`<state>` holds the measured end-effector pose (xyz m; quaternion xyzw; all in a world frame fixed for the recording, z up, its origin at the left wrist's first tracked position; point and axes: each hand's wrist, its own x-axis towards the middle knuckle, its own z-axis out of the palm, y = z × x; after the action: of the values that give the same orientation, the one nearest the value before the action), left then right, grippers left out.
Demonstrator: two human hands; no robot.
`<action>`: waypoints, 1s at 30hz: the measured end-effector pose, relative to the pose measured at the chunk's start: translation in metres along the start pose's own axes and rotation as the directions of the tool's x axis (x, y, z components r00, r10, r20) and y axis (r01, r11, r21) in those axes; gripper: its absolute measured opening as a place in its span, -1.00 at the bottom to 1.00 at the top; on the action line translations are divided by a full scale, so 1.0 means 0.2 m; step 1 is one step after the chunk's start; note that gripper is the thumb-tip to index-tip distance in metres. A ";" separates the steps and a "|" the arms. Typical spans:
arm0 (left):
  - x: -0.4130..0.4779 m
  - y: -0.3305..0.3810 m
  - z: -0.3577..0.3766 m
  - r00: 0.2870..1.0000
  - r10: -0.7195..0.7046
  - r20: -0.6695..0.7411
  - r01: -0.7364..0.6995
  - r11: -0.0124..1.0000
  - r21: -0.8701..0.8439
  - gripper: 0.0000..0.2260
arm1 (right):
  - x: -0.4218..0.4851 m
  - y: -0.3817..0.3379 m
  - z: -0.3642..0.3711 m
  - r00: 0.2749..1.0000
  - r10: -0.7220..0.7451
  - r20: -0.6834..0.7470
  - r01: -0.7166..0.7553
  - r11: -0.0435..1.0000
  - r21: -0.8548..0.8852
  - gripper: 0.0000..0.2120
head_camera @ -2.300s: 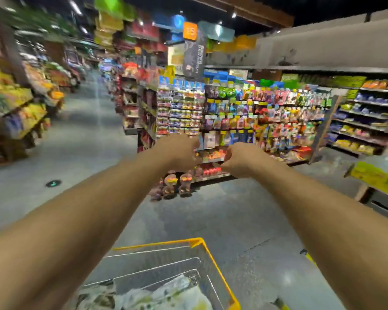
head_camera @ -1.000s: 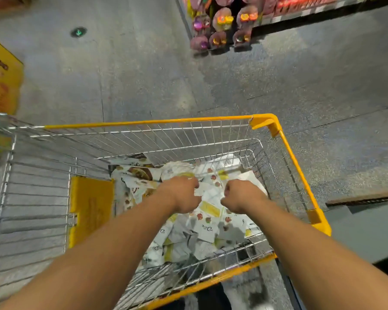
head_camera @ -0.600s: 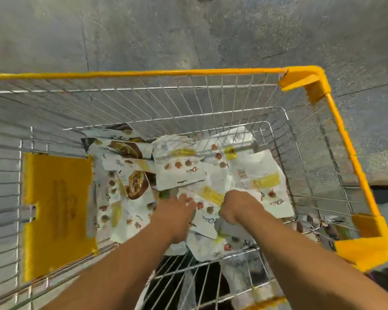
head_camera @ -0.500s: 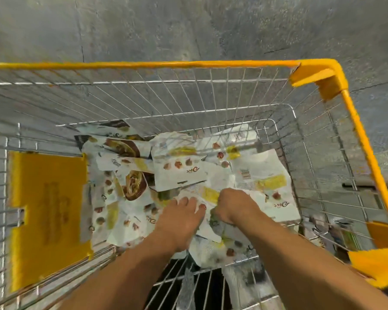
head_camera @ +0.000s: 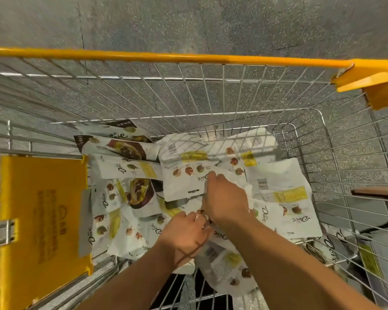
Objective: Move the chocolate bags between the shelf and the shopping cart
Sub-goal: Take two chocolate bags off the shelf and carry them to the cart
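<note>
On grey speckled floor [head_camera: 188, 23]: silver wire shopping cart with yellow rim [head_camera: 188, 57]. In cart, centre to right: white plastic chocolate bags [head_camera: 282, 186], heaped, overlapping. Against cart's left side, beside heap: yellow flat plastic panel [head_camera: 43, 209]. On heap's near middle: left hand [head_camera: 184, 236]; just beyond, touching it: right hand [head_camera: 224, 198].

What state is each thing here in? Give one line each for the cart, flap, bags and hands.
Silver wire shopping cart with yellow rim, upright, holding bags.
Yellow plastic flap, flat against the left wire wall.
White Dove chocolate bags, piled loosely, overlapping.
Right hand, fingers curled round a crumpled white bag.
Left hand, down among the bags; grip unclear.
</note>
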<state>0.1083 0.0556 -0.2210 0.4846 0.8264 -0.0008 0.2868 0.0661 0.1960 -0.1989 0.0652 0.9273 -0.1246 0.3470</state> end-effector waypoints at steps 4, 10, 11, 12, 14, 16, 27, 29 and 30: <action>-0.05 -0.01 0.02 0.990 0.008 -0.139 -0.020 0.996 -0.087 -0.85 | 0.04 -0.09 0.03 0.976 -0.181 -0.117 0.157 0.969 -0.192 -0.35; -0.12 -0.08 -0.04 0.992 0.049 -0.116 -0.062 0.992 -0.109 -0.83 | 0.02 -0.16 0.04 0.935 -0.269 -0.232 0.210 0.945 -0.251 -0.58; -0.13 -0.08 -0.05 0.994 0.046 -0.096 -0.054 0.995 -0.082 -0.84 | 0.01 -0.16 0.03 0.929 -0.271 -0.253 0.206 0.944 -0.256 -0.60; -0.15 -0.08 -0.07 0.996 0.028 -0.086 -0.034 0.997 -0.063 -0.87 | 0.00 -0.17 0.01 0.919 -0.282 -0.276 0.210 0.942 -0.262 -0.60; -0.17 -0.08 -0.12 0.997 -0.026 -0.073 0.023 0.999 -0.045 -0.86 | -0.04 -0.17 -0.03 0.918 -0.279 -0.280 0.198 0.938 -0.284 -0.61; -0.19 -0.10 -0.20 0.998 -0.046 -0.050 0.046 0.999 -0.008 -0.80 | -0.10 -0.18 -0.11 0.933 -0.242 -0.265 0.150 0.934 -0.325 -0.64; -0.28 -0.03 -0.96 0.986 -0.140 -0.090 0.149 0.984 0.102 -0.68 | -0.59 -0.10 -0.71 0.935 -0.094 -0.341 0.013 0.972 -0.233 -0.71; -0.31 0.00 -1.10 0.983 -0.144 -0.117 0.159 0.979 0.131 -0.67 | -0.70 -0.07 -0.80 0.920 -0.069 -0.386 -0.023 0.973 -0.229 -0.71; -0.33 0.01 -1.17 0.982 -0.142 -0.127 0.161 0.976 0.147 -0.69 | -0.75 -0.06 -0.85 0.916 -0.047 -0.398 -0.044 0.975 -0.216 -0.71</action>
<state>0.0230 0.0703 0.0066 0.4403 0.8736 -0.0594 0.1987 0.0697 0.2274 0.0268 0.0499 0.9867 -0.0054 0.1547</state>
